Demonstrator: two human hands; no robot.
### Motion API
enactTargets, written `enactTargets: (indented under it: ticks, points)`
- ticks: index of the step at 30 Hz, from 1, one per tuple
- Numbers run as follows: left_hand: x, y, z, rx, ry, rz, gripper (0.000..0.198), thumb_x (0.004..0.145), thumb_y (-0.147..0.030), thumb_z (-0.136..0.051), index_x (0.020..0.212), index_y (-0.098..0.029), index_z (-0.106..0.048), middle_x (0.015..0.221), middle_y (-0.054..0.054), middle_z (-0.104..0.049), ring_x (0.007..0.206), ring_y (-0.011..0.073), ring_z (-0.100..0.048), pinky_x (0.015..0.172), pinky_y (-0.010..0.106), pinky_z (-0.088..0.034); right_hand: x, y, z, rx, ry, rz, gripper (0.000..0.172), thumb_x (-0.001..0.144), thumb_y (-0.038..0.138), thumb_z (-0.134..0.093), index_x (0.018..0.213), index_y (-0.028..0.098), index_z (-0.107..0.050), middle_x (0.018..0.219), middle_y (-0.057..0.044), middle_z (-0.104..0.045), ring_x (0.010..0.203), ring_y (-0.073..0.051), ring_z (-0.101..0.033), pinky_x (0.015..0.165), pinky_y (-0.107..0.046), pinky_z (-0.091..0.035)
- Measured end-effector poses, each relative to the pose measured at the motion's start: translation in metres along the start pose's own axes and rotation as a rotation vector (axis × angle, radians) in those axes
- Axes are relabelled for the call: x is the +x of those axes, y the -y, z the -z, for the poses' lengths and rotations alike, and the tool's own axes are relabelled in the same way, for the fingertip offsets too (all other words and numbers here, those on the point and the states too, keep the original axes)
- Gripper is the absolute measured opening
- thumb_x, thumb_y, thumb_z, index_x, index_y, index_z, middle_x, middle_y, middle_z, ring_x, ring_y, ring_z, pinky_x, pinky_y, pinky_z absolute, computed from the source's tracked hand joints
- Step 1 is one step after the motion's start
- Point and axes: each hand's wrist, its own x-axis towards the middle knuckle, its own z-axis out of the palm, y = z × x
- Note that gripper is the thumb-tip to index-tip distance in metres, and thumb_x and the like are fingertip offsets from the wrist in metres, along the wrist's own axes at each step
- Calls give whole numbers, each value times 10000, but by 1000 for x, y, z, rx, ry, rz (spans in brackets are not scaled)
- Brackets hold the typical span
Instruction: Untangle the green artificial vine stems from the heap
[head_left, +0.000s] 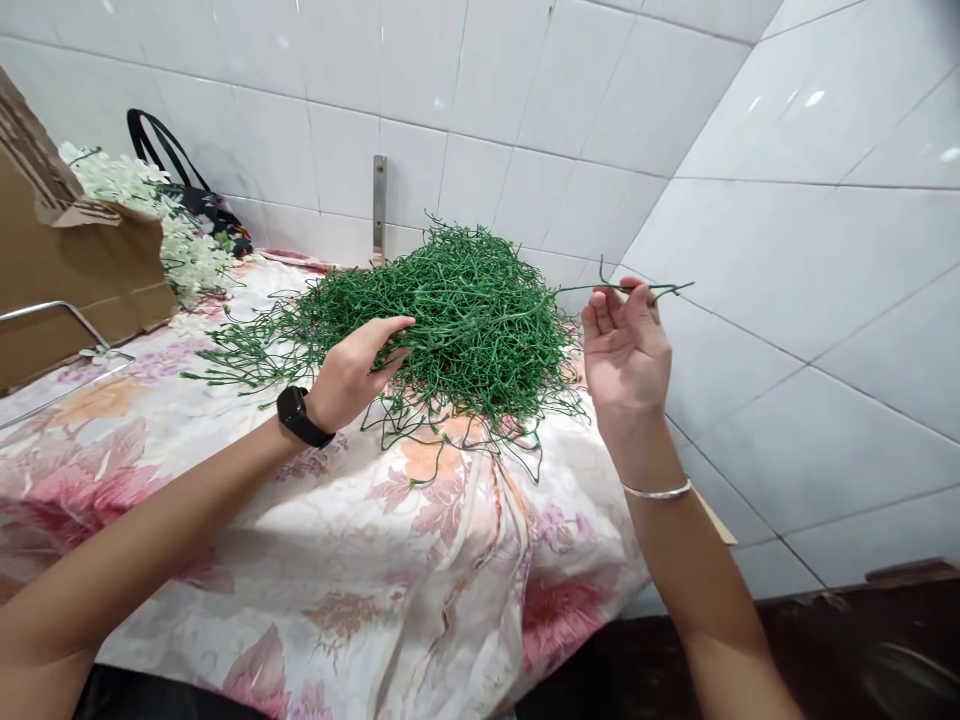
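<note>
Fingers [639, 304] of right hand [628, 350] pinching thin green stem [672, 289], up beside tangled green pile [480, 300]! Left hand [354, 362] at pile's near-left side, fingers curved, grip unclear; pile sits mid-table on floral cloth [300, 560].
</note>
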Motion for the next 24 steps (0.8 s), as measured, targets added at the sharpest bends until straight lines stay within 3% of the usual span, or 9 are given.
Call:
enactTargets:
  ticks: [7,13,16,20,22,24]
  points:
    - [-5,-4,-4,-44,23,16,301,834,-267,-443,1111,-154,-486,928,78,-624,756,137,-573,723,264,-452,5,19,5,141,-97,84,203,780,373,-504,905,229,-572,978,1,-596,1066,-122,-536,950,-281,-442]
    - [-8,-21,10,-213,-96,-4,182,809,-303,-491,776,-180,-621,695,42,-627,629,132,-549,631,254,-424,16,31,-16,-82,9,168,369,829,469,-358,1059,224,-512,1142,-32,-520,1194,-159,-436,961,-321,-426]
    - [-7,-44,14,-533,121,77,363,829,-443,-413,774,-173,-649,734,64,-646,690,156,-578,665,279,-434,24,35,-38,-164,91,246,420,839,513,-294,1098,238,-477,1176,-30,-490,1226,-171,-398,950,-335,-433]
    - [4,-72,15,-1148,466,365,808,781,-664,-41,1084,-137,-573,1044,122,-628,1013,221,-556,889,369,-410,13,38,-67,-85,251,306,264,875,400,-309,1045,261,-454,1128,-13,-529,1146,-137,-484,992,-346,-402]
    - [13,-76,15,-1400,482,494,870,730,-726,-59,1132,-110,-525,1139,151,-576,1101,251,-508,928,398,-401,-8,39,-73,-123,318,324,193,888,324,-317,1020,266,-445,1090,-9,-551,1078,-125,-536,985,-357,-413]
    - [22,-73,15,-1566,412,590,836,715,-746,-167,1112,-98,-514,1177,170,-545,1127,268,-488,927,406,-416,-38,37,-71,-247,362,388,153,883,270,-351,998,283,-451,1066,-3,-563,1028,-125,-565,936,-359,-458]
